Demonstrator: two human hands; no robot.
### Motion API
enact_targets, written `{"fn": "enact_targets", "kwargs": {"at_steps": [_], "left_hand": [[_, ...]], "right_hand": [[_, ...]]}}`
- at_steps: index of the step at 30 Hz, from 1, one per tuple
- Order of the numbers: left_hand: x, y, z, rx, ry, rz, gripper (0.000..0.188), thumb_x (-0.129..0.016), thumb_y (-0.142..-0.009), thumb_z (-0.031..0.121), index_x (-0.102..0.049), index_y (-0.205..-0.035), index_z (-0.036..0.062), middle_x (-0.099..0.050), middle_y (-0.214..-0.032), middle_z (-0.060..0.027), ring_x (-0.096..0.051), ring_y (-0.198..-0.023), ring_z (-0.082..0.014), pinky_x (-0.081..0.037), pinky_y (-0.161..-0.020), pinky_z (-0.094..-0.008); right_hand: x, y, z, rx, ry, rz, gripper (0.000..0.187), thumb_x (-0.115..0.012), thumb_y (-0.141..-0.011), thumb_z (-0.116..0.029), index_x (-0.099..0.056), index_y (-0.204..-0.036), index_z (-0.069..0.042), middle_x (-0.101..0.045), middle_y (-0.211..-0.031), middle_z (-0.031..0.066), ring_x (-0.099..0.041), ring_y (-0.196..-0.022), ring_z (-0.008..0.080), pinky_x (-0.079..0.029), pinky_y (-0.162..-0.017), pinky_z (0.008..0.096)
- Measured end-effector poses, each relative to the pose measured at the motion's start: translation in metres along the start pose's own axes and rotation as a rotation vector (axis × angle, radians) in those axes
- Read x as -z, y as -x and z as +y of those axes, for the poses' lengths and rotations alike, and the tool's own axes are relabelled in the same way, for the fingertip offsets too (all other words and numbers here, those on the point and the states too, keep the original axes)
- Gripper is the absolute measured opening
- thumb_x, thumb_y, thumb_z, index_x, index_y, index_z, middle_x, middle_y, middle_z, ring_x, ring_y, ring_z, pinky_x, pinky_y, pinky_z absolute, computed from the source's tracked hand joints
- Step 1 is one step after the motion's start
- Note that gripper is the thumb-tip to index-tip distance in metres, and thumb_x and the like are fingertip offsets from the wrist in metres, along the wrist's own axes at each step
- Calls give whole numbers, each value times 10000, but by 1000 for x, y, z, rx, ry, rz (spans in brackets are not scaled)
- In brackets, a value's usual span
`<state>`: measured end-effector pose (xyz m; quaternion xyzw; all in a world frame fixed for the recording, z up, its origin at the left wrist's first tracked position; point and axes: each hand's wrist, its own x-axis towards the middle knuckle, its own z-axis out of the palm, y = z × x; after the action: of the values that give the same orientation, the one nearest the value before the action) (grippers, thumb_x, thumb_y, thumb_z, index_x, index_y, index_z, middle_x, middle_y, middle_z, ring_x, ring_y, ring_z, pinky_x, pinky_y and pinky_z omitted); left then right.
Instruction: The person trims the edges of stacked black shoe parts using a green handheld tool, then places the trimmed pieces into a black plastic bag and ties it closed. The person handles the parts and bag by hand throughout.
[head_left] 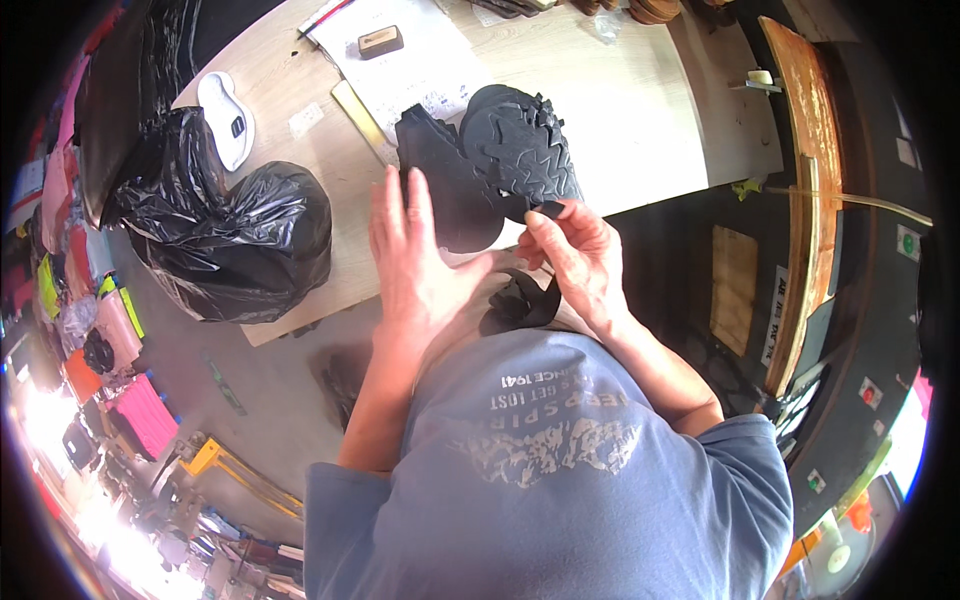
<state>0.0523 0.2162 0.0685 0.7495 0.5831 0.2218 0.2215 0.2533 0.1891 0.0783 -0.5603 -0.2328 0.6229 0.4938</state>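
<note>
My left hand lies with its fingers stretched out along the left edge of a flat, dark black piece on the table. Beside that piece is a black shoe sole with a jagged, ridged tread facing up. Thumb and forefinger of my right hand pinch a small black piece at the near edge of the sole. Whether this small piece is joined to the sole, I cannot tell. Crumpled black material rests at my lap, just below both hands.
A tied black plastic bag bulges at the table's left, with a white sole-shaped piece behind it. Farther back lie paper sheets, a small brown block and a yellowish strip. The pale wooden table ends close to my body.
</note>
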Motion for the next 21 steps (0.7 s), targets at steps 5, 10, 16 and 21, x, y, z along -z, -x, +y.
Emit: {"fn": "enact_targets", "kwargs": {"at_steps": [5,10,16,21], "left_hand": [[-14,1,-4,-4,6,-47,1113,-921,-739,185,-275,-1631,19,-206,-1672,-313,-289,-1512,-498,-304,-1220,-568],[-15,3,-14,-76,196,41,988,-889,-802,164,-339,-1607,-1,-249,-1670,-306,-341,-1512,-467,-359,-1206,-531],[-7,3,-21,-38,368,28,848,-837,-865,154,-409,-1577,-17,-316,-1661,-282,-394,-1508,-402,-371,-1205,-485],[-6,2,-23,-35,386,40,799,-816,-888,167,-433,-1564,-22,-346,-1649,-279,-420,-1491,-401,-373,-1200,-472]], "right_hand": [[19,9,5,-17,96,8,115,-737,-1011,-162,-682,-991,-63,-719,-785,6,-613,-675,45,-476,-609,211],[23,16,8,-64,86,-5,125,-724,-1020,-175,-675,-986,-65,-724,-789,12,-620,-682,52,-485,-614,218],[19,11,6,-179,65,-60,184,-714,-1024,-201,-636,-912,-78,-713,-786,16,-612,-695,52,-489,-621,228],[18,13,4,-184,25,-32,175,-698,-1032,-198,-655,-926,-65,-715,-802,22,-613,-701,56,-506,-642,237]]}}
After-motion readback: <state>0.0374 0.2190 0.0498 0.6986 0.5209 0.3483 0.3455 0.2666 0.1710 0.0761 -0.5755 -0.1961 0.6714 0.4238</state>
